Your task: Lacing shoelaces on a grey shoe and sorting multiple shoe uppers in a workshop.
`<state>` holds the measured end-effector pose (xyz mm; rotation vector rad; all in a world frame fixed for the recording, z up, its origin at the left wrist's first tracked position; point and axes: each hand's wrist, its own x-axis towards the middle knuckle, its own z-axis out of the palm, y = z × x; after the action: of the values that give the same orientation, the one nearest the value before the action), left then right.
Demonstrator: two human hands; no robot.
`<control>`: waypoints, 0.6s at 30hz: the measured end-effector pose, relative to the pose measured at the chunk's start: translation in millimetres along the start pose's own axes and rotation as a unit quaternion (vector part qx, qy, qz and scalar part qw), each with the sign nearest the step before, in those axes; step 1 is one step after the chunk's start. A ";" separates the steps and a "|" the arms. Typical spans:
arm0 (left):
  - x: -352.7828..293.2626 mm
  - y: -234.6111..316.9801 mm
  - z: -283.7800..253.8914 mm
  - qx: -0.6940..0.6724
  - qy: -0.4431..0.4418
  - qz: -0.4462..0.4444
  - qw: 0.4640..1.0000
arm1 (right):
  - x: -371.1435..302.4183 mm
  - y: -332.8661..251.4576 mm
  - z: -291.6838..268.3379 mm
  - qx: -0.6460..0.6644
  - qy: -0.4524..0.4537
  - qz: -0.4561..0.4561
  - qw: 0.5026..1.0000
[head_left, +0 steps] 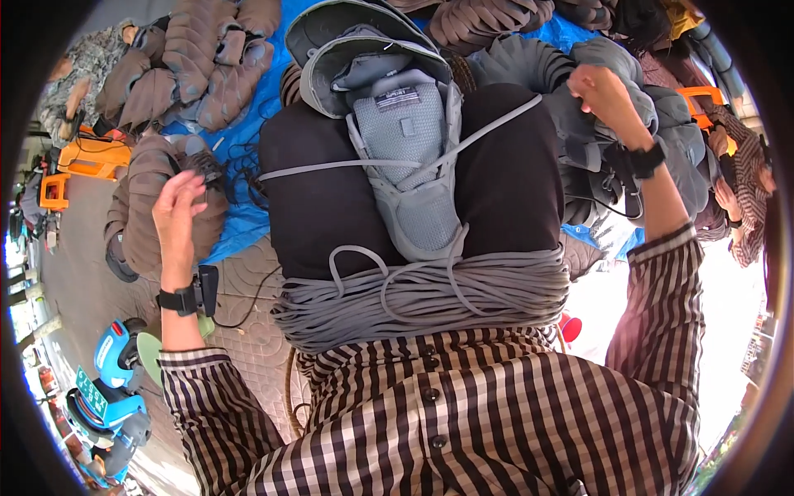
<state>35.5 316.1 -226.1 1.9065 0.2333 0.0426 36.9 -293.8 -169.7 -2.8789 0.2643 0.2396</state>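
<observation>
A grey sneaker upper (403, 140) without a visible sole lies between my dark-trousered thighs, toe toward me, tongue up. One grey shoelace (488, 132) crosses its lower front, its two ends stretching out over my thighs. My left hand (178, 207) is raised at the left, fingers loosely bent and apart, holding nothing. It is closest to a stack of brown uppers (157, 202). My right hand (602, 95) is up at the right with curled fingers, just beyond the lace's right end and not touching it. A thick bundle of grey laces (422, 298) lies across my lap.
Grey uppers (670, 149) are piled at the right, and more brown uppers (211, 58) at the far left, on blue sheeting (240, 157). Orange plastic stools (95, 157) and a blue scooter (107, 405) stand left. Other people (744, 182) sit at the far right and far left.
</observation>
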 end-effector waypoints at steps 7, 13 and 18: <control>-69.4 99.9 109.4 0.188 -0.200 0.309 0.910 | -64.8 -132.9 20.8 0.205 0.045 -0.425 0.881; -64.1 117.8 146.9 0.221 -0.298 0.275 0.887 | -65.2 -151.7 42.7 0.157 0.042 -0.457 0.874; -60.4 127.0 156.1 0.205 -0.369 0.198 0.885 | -60.1 -142.6 47.3 0.119 -0.015 -0.440 0.890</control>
<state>16.7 119.1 -155.7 2.2111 -0.7186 -0.4893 0.3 -136.2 -172.4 -2.4398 -0.9341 0.0650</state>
